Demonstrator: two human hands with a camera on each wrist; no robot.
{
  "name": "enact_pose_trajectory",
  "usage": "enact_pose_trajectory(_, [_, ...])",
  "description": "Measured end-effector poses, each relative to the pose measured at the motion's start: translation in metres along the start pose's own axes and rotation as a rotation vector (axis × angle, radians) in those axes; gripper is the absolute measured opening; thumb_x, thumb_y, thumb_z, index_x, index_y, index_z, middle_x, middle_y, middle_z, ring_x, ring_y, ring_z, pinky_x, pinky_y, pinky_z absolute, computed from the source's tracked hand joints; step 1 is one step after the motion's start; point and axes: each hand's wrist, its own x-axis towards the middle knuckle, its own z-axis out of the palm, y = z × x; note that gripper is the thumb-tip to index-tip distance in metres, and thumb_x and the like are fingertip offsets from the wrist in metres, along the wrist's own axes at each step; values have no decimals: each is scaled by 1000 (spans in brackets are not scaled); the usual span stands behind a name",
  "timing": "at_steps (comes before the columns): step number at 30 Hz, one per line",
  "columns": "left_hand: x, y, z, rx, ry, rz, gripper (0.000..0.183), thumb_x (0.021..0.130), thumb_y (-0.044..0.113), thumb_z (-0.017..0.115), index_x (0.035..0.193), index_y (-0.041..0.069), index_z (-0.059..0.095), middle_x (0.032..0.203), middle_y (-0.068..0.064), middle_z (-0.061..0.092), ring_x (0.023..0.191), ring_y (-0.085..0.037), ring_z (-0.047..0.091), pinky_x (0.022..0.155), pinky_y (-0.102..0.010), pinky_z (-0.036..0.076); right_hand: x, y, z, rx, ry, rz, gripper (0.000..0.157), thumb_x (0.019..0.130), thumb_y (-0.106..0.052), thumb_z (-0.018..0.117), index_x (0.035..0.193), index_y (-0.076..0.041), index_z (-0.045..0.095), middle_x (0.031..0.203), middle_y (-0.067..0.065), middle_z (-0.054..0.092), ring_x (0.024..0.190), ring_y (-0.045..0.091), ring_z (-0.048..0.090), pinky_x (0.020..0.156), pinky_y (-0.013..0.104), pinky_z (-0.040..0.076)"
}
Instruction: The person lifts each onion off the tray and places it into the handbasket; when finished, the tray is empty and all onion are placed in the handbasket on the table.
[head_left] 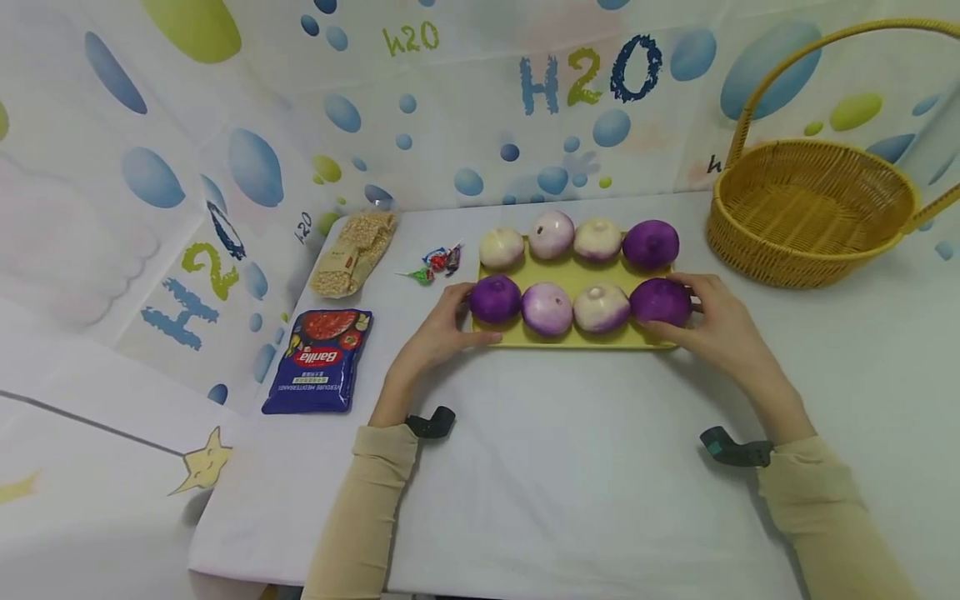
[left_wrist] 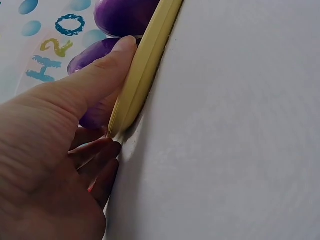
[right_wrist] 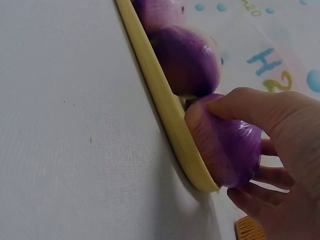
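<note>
A yellow tray (head_left: 540, 342) holds several onions in two rows, some deep purple, some pale with purple tints. My left hand (head_left: 445, 329) grips the tray's left end, its thumb along the front rim (left_wrist: 145, 65) and its fingers bent around the corner. The purple onion (head_left: 495, 299) at the front left is beside that hand. At the other end, my right hand (head_left: 712, 321) holds the front-right purple onion (right_wrist: 232, 145). Its thumb presses the near side of the onion, while the other fingers curve around the outer side, close to the tray's corner.
A wicker basket (head_left: 810, 258) with a tall handle stands at the back right. To the left lie a blue Barilla pouch (head_left: 318, 362), a clear bag of pale grains (head_left: 354, 254) and a few wrapped candies (head_left: 437, 262). A patterned backdrop rises behind the white table.
</note>
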Motion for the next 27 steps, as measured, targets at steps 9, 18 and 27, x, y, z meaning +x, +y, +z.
enact_pose_trajectory(9, [2,-6,-2,-11,-7,3,93,68,44,83,144,16,36,145,-3,32,137,-19,27,113,-38,22,2,-4,-15,36,103,-31,76,76,-32,80,138,-8,45,131,14,47,118,32,47,93,52,44])
enact_pose_trajectory(18, [1,-7,0,-19,-2,9,92,69,44,83,143,15,36,145,-2,31,138,-18,27,113,-37,22,26,0,-89,-36,236,227,79,78,-51,71,145,-28,35,146,9,35,128,35,38,105,51,34])
enact_pose_trajectory(27, [1,-10,-1,0,-15,-2,94,68,49,81,144,17,35,146,0,30,138,-16,25,113,-36,21,43,33,-112,-67,324,435,89,79,-59,64,149,-19,26,149,16,26,133,38,30,106,53,31])
